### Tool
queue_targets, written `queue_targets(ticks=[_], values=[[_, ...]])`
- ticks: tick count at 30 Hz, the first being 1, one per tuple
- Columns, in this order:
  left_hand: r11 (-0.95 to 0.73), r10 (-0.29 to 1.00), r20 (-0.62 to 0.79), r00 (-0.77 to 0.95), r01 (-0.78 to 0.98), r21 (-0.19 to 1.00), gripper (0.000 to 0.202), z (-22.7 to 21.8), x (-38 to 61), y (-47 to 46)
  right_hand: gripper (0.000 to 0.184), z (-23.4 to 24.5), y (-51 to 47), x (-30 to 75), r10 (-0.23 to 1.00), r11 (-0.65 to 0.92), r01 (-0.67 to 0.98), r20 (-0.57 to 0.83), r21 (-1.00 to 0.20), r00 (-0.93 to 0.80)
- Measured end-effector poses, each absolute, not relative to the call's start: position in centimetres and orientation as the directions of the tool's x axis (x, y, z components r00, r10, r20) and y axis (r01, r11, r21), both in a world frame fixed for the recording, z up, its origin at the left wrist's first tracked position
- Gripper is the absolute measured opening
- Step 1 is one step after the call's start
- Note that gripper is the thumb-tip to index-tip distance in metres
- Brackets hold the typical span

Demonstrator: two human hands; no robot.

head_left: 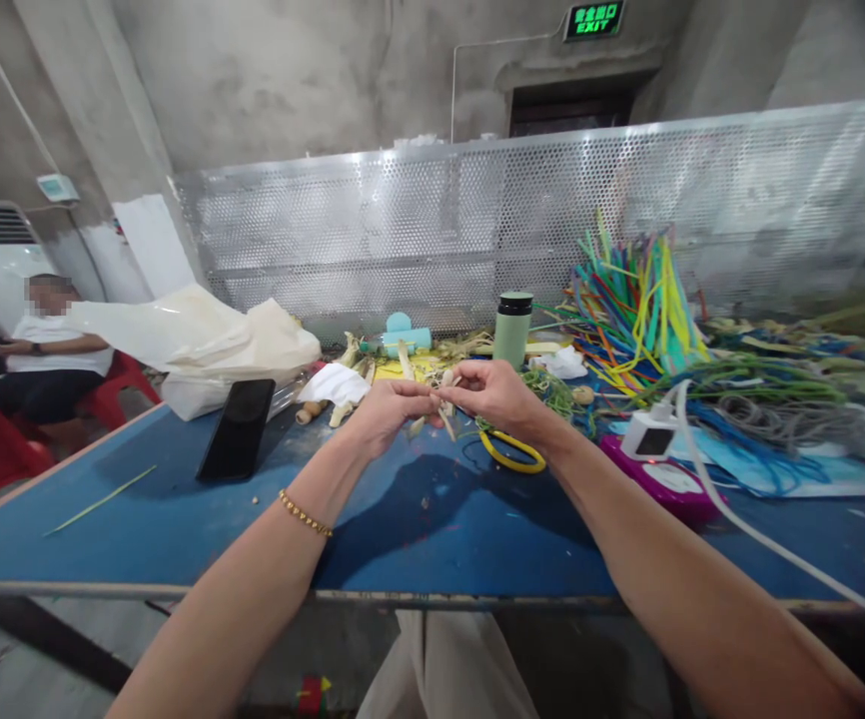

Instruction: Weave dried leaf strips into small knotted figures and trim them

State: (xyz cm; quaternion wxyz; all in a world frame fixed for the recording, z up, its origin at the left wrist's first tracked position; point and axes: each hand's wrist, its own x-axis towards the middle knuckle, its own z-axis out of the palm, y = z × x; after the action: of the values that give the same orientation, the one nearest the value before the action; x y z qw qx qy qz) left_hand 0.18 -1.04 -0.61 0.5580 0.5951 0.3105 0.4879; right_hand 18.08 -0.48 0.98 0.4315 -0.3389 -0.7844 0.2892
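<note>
My left hand and my right hand meet above the middle of the blue table. Both are closed in a pinch around a small pale strip, which looks like dry plant leaf or husk. One end of it hangs down between the hands; the rest is hidden by my fingers. Below my right wrist lies a pair of scissors with yellow handles, partly covered. Pale plant scraps are strewn just behind the fingers.
A black phone and a crumpled cream bag lie left. A green bottle stands behind my right hand. Coloured strips, a purple power strip and a white cable are right. A person sits far left.
</note>
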Motion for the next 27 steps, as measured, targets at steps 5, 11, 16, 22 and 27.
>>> queue_targets(ticks=[5,11,16,22,27], values=[[-0.089,0.912,0.177,0.371,-0.242,0.966,0.010,-0.3,0.1,-1.1,0.029,1.2,-0.8,18.4,0.766,0.571,0.219,0.418,-0.791,-0.489],[-0.026,0.894,0.121,0.431,-0.220,0.975,0.011,-0.3,-0.4,-0.8,0.020,1.7,-1.1,18.8,0.743,0.606,0.260,0.419,-0.752,-0.521],[-0.042,0.887,0.098,0.451,-0.132,0.990,0.011,-0.2,-0.9,-0.7,0.015,1.6,-0.9,18.9,0.703,0.684,0.333,0.464,-0.650,-0.538],[-0.011,0.842,0.033,0.539,-0.044,0.999,0.017,0.0,-1.5,-0.7,0.011,1.4,-1.1,18.6,0.667,0.736,0.442,0.439,-0.513,-0.602],[0.021,0.842,0.002,0.540,-0.038,0.999,0.017,-0.1,-1.8,-0.5,0.009,0.8,-0.8,18.3,0.628,0.778,0.455,0.515,-0.434,-0.583]])
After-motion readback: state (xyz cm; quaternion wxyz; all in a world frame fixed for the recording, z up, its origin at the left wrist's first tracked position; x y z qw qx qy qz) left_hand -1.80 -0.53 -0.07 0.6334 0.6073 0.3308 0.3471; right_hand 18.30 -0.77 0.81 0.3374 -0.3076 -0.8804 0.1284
